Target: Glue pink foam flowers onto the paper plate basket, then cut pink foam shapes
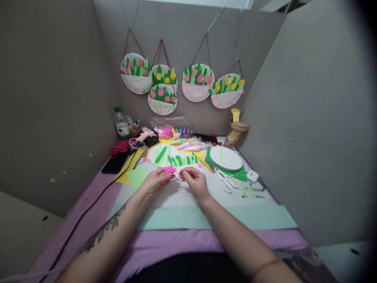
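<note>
In my left hand (156,181) is a small bright pink flower (170,169), held between the fingertips. My right hand (194,184) is closed in a pinch close beside it; a thin pink stick-like piece (193,171) shows along its fingers, and a pink bit (180,175) is at the fingertips. Just beyond both hands lies a white paper plate pocket with green paper leaves (184,159) standing out of it. One pink flower (200,165) sits on its right edge. My hands partly cover this plate.
Behind the left hand lies a paper plate (153,154) with leaf strips. To the right are white scissors (225,181), stacked paper plates (228,158) and an earbud case (252,175). A pink glue gun (144,135) trails a black cord (100,195). Finished plates (196,92) hang behind.
</note>
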Action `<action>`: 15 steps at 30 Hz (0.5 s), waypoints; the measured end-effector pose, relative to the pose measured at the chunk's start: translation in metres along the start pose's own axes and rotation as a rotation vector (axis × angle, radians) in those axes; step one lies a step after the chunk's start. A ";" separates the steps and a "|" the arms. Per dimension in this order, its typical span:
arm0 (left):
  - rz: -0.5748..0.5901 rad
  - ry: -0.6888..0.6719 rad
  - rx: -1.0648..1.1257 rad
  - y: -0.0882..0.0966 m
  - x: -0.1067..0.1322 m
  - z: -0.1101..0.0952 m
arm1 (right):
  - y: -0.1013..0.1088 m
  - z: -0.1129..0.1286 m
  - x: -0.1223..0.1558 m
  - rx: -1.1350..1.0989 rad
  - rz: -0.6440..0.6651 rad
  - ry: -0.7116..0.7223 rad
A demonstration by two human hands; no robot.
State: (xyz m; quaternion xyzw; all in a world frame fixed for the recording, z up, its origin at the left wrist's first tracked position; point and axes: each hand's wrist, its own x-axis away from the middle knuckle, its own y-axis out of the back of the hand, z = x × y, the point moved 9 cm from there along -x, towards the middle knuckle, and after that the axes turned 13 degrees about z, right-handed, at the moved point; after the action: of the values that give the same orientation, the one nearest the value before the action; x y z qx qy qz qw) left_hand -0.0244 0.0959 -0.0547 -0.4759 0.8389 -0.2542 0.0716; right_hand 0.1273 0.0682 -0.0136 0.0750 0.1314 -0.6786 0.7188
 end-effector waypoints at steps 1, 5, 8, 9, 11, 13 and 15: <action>0.000 0.001 0.004 0.000 0.000 0.000 | 0.000 0.000 0.000 -0.004 -0.005 -0.003; -0.010 0.004 0.012 0.000 0.000 0.000 | 0.000 0.001 0.000 -0.008 -0.016 -0.006; -0.025 0.010 0.014 0.000 0.001 0.000 | 0.000 -0.001 -0.001 -0.007 -0.016 -0.007; -0.027 0.012 0.017 0.000 0.001 0.001 | 0.000 -0.002 -0.001 -0.008 -0.016 -0.008; -0.025 0.013 0.022 0.000 0.001 0.001 | 0.000 -0.003 -0.001 -0.008 -0.015 -0.010; -0.021 0.013 0.028 0.000 0.001 0.001 | 0.000 -0.004 -0.001 -0.007 -0.014 -0.011; -0.022 0.017 0.032 0.000 0.000 0.002 | 0.000 -0.003 -0.001 -0.010 -0.012 -0.012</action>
State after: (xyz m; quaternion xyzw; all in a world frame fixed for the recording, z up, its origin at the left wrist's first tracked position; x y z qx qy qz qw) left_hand -0.0244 0.0951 -0.0565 -0.4820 0.8299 -0.2721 0.0693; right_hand 0.1269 0.0705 -0.0165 0.0664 0.1310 -0.6826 0.7159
